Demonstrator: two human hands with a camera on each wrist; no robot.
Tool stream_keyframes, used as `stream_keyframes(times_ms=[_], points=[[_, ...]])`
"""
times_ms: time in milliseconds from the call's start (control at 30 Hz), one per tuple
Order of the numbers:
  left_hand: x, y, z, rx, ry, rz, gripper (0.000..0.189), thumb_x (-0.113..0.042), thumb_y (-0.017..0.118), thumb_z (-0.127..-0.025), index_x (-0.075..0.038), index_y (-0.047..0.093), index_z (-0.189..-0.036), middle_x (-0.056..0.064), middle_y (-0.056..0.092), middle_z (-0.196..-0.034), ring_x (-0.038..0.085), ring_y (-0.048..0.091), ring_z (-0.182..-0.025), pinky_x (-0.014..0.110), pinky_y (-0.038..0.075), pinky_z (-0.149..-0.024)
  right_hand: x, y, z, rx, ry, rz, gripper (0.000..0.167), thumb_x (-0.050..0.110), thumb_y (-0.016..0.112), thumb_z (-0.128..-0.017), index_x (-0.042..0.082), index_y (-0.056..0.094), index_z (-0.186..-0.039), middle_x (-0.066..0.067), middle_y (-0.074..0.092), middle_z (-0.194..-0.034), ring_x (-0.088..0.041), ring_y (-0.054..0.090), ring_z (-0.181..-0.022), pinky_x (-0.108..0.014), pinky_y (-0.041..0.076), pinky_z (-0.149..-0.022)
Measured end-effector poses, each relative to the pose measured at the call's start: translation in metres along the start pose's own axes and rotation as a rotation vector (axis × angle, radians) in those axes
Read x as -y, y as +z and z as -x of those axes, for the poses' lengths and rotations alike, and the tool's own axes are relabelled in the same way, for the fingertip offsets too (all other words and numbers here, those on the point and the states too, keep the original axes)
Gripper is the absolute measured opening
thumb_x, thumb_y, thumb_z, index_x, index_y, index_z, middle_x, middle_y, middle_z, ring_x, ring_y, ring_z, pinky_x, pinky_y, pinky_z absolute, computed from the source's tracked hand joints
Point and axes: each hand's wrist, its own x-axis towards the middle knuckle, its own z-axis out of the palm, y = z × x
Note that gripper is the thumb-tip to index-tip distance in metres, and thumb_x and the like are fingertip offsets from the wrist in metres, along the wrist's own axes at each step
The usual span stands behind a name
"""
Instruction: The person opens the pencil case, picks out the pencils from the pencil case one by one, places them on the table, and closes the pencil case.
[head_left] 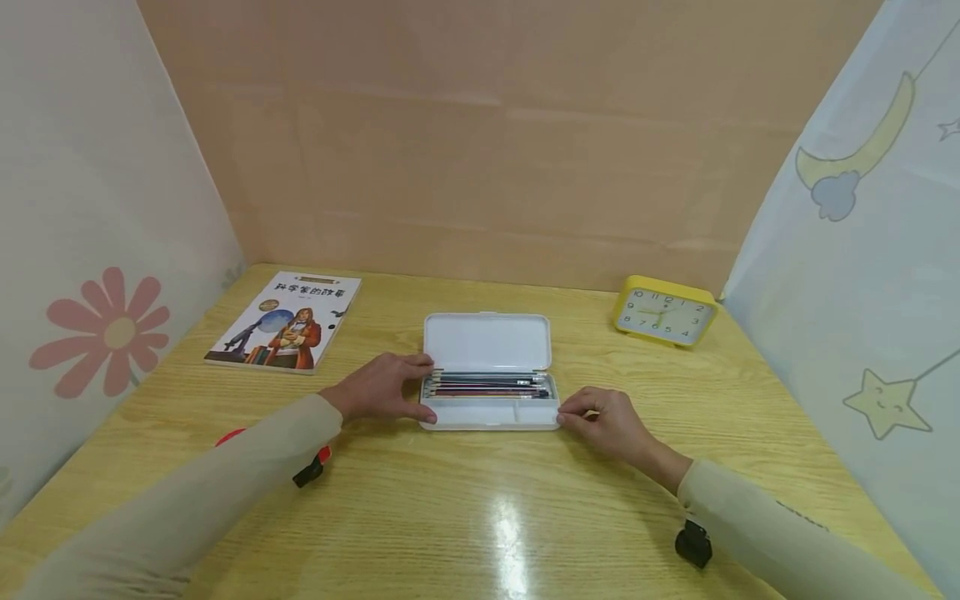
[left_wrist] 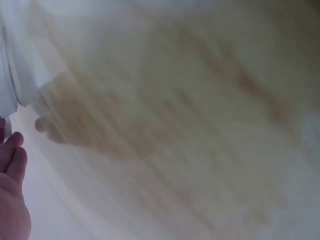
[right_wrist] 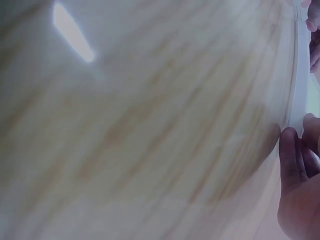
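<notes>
A white pencil case (head_left: 468, 414) lies on the table with its lid (head_left: 487, 342) raised behind it. Several pencils (head_left: 487, 385) fill its long rear compartment, while the two front compartments show bare white. My left hand (head_left: 382, 386) holds the case's left end, thumb at the front corner and fingers near the hinge. At the right end, my right hand (head_left: 609, 419) pinches the edge between thumb and fingers. In the right wrist view its fingertips (right_wrist: 288, 137) meet the white side of the case.
A book (head_left: 288, 321) with an illustrated cover lies at the back left. The yellow alarm clock (head_left: 665, 312) stands at the back right. Under my left forearm, a red and black object (head_left: 311, 468) is partly covered by the sleeve. Cloth-like walls border the wooden table (head_left: 450, 517).
</notes>
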Motion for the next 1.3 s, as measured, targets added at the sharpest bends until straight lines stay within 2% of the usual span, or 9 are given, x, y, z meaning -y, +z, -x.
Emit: stream_keyframes(times_ms=[100,267,333,533,700,867,1033,1167,1300], points=[[-0.0006,-0.0012,0.0007,0.011,-0.018,-0.006,0.095,-0.073,0.060,-0.072,0.000,0.053,-0.132,0.011,0.047,-0.140,0.030,0.042,-0.128,0.044,0.036,-0.101,0.0021,-0.0009,-0.0004,0.015,0.003,-0.003,0.010,-0.001,0.075,-0.079,0.010,0.075,-0.078,0.005,0.066,-0.082,-0.010,0.061,-0.075,-0.026,0.054,-0.061],[-0.0040,-0.0029,0.0029,0.022,-0.059,-0.054,0.098,-0.075,0.058,-0.072,-0.004,0.047,-0.138,0.011,0.033,-0.149,0.034,0.027,-0.136,0.052,0.030,-0.103,0.0044,-0.0010,-0.0002,0.021,-0.003,0.007,0.012,-0.001,0.076,-0.078,0.011,0.074,-0.076,0.006,0.065,-0.081,-0.010,0.061,-0.074,-0.026,0.054,-0.061],[-0.0050,-0.0030,0.0033,0.022,-0.059,-0.075,0.098,-0.074,0.059,-0.072,-0.004,0.046,-0.139,0.012,0.030,-0.150,0.035,0.025,-0.137,0.052,0.031,-0.103,0.0049,-0.0007,0.0002,0.018,-0.002,0.016,0.012,0.000,0.076,-0.078,0.011,0.074,-0.075,0.007,0.065,-0.081,-0.010,0.061,-0.074,-0.026,0.054,-0.060],[-0.0058,-0.0027,0.0042,0.013,-0.033,-0.138,0.096,-0.073,0.058,-0.074,-0.002,0.047,-0.138,0.012,0.033,-0.149,0.034,0.024,-0.137,0.051,0.031,-0.103,0.0057,-0.0004,0.0011,0.020,0.013,0.031,0.011,0.002,0.076,-0.079,0.012,0.074,-0.075,0.008,0.064,-0.081,-0.009,0.060,-0.074,-0.026,0.054,-0.061],[-0.0052,-0.0033,0.0052,-0.003,0.001,-0.199,0.096,-0.076,0.052,-0.076,-0.001,0.048,-0.137,0.011,0.035,-0.147,0.034,0.023,-0.137,0.048,0.030,-0.105,0.0065,-0.0011,0.0008,0.027,0.024,0.035,0.011,0.002,0.076,-0.079,0.012,0.074,-0.075,0.008,0.064,-0.081,-0.009,0.060,-0.074,-0.026,0.053,-0.061],[-0.0048,-0.0035,0.0060,-0.017,0.043,-0.302,0.096,-0.077,0.044,-0.079,-0.001,0.050,-0.136,0.011,0.038,-0.145,0.031,0.024,-0.138,0.044,0.027,-0.107,0.0071,-0.0011,0.0006,0.027,0.023,0.034,0.011,0.002,0.076,-0.079,0.012,0.074,-0.075,0.007,0.064,-0.081,-0.010,0.060,-0.075,-0.026,0.053,-0.061],[-0.0071,-0.0049,0.0072,-0.026,0.100,-0.402,0.090,-0.074,0.041,-0.083,0.000,0.051,-0.134,0.013,0.041,-0.143,0.031,0.025,-0.137,0.041,0.023,-0.109,0.0058,-0.0008,0.0007,0.025,0.021,0.034,0.011,0.001,0.076,-0.079,0.011,0.074,-0.075,0.008,0.064,-0.080,-0.009,0.060,-0.074,-0.025,0.053,-0.061],[-0.0063,-0.0051,0.0069,-0.020,0.119,-0.412,0.089,-0.072,0.043,-0.084,0.002,0.051,-0.134,0.015,0.041,-0.142,0.032,0.027,-0.137,0.041,0.023,-0.109,0.0057,-0.0009,0.0009,0.027,0.017,0.031,0.011,0.001,0.076,-0.079,0.011,0.074,-0.075,0.007,0.064,-0.080,-0.009,0.060,-0.074,-0.026,0.054,-0.061],[-0.0022,-0.0047,0.0039,0.015,0.099,-0.383,0.096,-0.076,0.040,-0.082,0.003,0.049,-0.135,0.015,0.040,-0.143,0.032,0.028,-0.136,0.041,0.026,-0.108,0.0066,-0.0015,0.0005,0.032,0.008,0.029,0.010,0.001,0.076,-0.079,0.011,0.074,-0.075,0.007,0.064,-0.080,-0.009,0.060,-0.074,-0.025,0.053,-0.060]])
